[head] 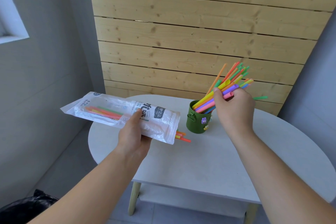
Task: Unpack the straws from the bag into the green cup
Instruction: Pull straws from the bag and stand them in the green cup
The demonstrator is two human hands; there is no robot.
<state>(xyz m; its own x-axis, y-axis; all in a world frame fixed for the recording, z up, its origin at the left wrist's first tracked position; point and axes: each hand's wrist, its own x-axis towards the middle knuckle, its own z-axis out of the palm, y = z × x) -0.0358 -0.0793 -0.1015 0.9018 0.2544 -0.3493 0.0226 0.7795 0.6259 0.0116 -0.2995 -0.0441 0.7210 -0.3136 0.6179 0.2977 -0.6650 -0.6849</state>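
Over the left half of the white desk (pixel 200 160), your left hand (pixel 133 138) holds the bag (pixel 112 112) from beneath, thumb pressed across the printed top face, fingers hidden below it. The bag lies nearly level. Its far end reaches past the desk's left edge and its open mouth points toward the green cup (pixel 198 120).

Packed straws (pixel 103 112) show through the clear plastic in orange, pink and green. A few straw tips (pixel 182 137) poke out of the mouth, low over the desk; you cannot tell whether they touch it.

The green cup stands upright near the back of the desk, between your two hands, with small cartoon stickers (pixel 204 120) on its front wall.

Your right hand (pixel 234 109) sits just above and right of the cup, fingers and thumb curled round a thick bundle of straws (pixel 225 89). The lower ends are inside the cup. The upper ends fan up and to the right against the wooden slat wall (pixel 200 32), so the bundle leans right.

One green straw end (pixel 260 98) shows beyond the right hand — loose or part of the bundle, you cannot tell.

A black plastic sack (pixel 27 203) sits on the floor at lower left.
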